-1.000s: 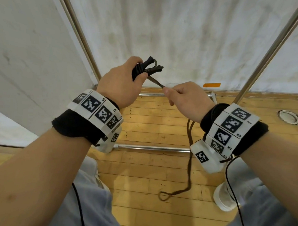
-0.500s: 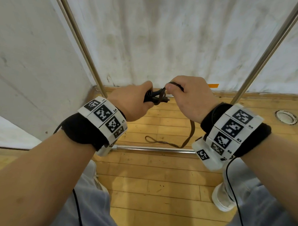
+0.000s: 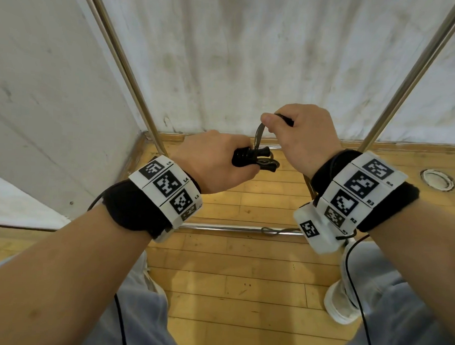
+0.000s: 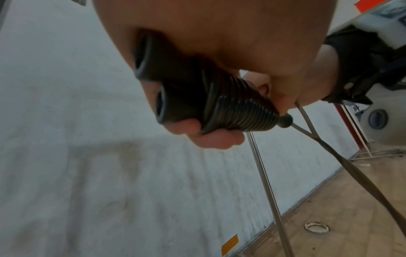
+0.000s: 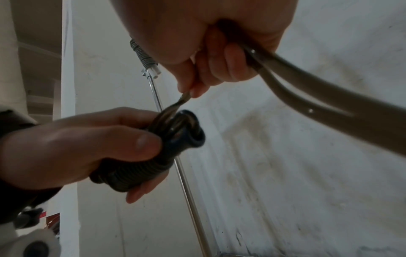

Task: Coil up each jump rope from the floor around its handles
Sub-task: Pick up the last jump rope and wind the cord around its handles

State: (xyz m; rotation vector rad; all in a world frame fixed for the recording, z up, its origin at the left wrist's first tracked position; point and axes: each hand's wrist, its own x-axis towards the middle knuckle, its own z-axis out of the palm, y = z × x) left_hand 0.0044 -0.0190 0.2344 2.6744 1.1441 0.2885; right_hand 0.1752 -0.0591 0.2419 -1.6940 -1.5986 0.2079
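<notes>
Black handles (image 3: 250, 157), paired and lying left to right, sit clenched in the left hand (image 3: 213, 162); just above, the right hand (image 3: 301, 139) pinches the rope (image 3: 259, 133), its slack tail hanging toward the floor (image 3: 243, 264).

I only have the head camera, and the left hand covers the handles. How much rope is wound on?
Observer: The left wrist view shows many tight turns side by side around both handles, which lie parallel in the left hand.
Operator: Is anything pinning those turns?
Observer: Yes. In the right wrist view the left thumb presses down on the wraps near the handle ends.
Operator: And the right hand, is it one strand or two?
Observer: Two. The right hand pinches the rope at its fingertips, and two strands run out side by side past its curled fingers.
</notes>
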